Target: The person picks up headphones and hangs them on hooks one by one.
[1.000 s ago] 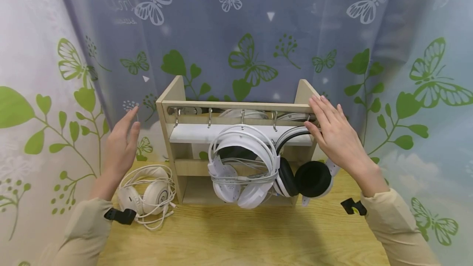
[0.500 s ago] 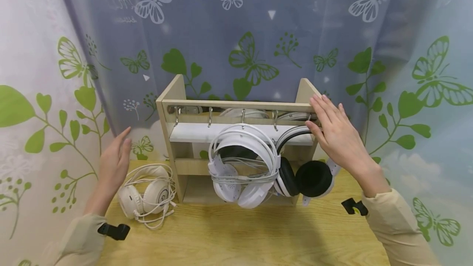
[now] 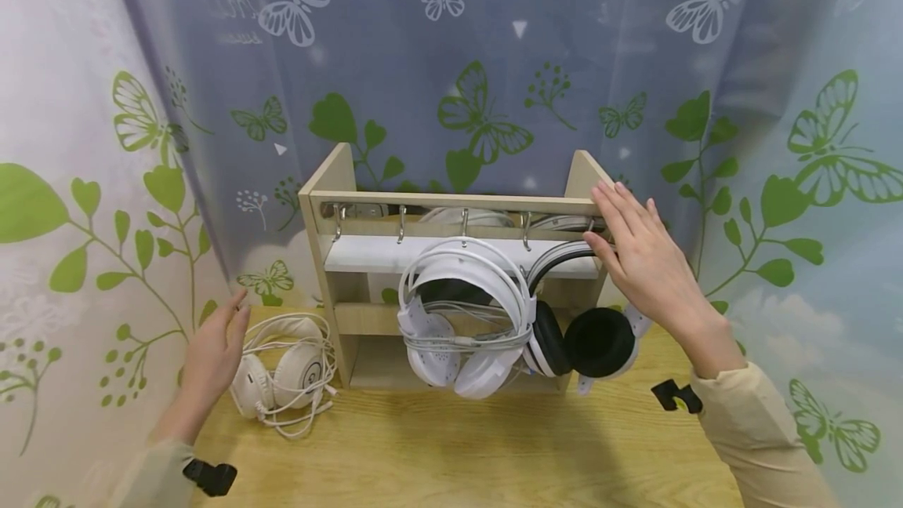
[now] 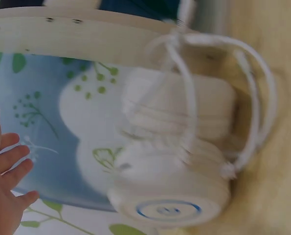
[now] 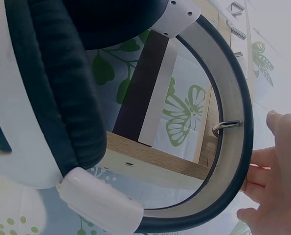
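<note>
The rack (image 3: 367,320) bears two headphones (image 3: 466,265), its shelf (image 3: 367,255) seemingly more.

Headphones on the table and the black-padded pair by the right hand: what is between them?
In the head view, the left side panel of the wooden rack and the hanging white headphones lie between them.

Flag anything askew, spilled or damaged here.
The cream headphones sit on the table left of the rack, cable in untidy loops; odd because the plain white headphones and black-and-white headphones hang from hooks. No spill or obvious damage shows.
</note>
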The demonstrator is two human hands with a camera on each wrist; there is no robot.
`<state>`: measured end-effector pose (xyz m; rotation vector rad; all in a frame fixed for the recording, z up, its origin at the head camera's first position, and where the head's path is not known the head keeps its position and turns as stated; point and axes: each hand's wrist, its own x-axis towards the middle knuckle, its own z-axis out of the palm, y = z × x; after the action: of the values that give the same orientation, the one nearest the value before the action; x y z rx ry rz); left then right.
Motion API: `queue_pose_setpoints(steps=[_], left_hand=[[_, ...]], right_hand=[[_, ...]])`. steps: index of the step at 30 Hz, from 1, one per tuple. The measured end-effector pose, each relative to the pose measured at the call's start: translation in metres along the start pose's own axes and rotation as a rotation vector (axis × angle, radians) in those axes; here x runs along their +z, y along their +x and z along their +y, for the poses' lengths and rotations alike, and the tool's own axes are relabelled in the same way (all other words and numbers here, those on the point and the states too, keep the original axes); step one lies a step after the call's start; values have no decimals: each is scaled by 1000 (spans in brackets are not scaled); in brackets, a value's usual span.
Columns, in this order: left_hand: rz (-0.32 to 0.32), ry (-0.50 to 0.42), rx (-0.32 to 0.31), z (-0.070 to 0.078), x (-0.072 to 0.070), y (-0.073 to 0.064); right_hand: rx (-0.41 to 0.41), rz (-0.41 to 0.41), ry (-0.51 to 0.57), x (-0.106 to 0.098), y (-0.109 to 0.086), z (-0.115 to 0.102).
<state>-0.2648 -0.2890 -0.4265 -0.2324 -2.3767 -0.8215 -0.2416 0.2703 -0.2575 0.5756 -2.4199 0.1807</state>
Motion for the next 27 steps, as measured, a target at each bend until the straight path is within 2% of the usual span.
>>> queue_pose_setpoints(steps=[4, 7, 11, 20, 25, 27], left_hand=[[-38, 76, 62, -9, 8, -10], [-81, 132, 69, -15, 13, -18], [-140, 208, 33, -21, 17, -28], [-215, 343, 7, -32, 20, -44], [-303, 383, -47, -33, 21, -50], [-319, 385, -57, -34, 22, -52]], right_hand=[[-3, 5, 2, 0, 0, 0], [-5, 8, 4, 0, 0, 0], [-7, 9, 2, 0, 0, 0], [-6, 9, 4, 0, 0, 0], [-5, 12, 4, 0, 0, 0], [-4, 10, 6, 0, 0, 0]])
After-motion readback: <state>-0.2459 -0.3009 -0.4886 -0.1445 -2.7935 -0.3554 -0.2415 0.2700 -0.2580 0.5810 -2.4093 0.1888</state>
